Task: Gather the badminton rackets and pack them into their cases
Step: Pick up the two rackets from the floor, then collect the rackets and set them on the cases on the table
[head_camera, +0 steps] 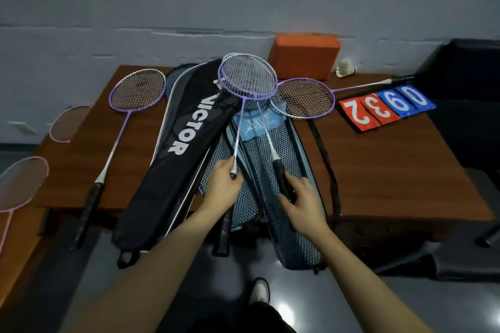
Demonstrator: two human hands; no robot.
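Each of my hands holds a purple-framed racket by its handle, and the two heads (247,77) overlap above the cases. My left hand (224,184) grips one handle near the white cone. My right hand (300,197) is closed on the black grip of the other. Beneath them lie a black VICTOR case (173,159) and a blue mesh case (270,170), both hanging over the table's front edge. Another purple racket (136,90) rests on the table at left. A further purple racket (304,97) lies at right, handle pointing right.
The brown table (392,170) carries an orange block (304,55) by the wall, a shuttlecock (344,69) and red and blue score cards (384,108). Two pink rackets (21,184) lie at far left on a lower surface. A dark chair (465,76) stands at right.
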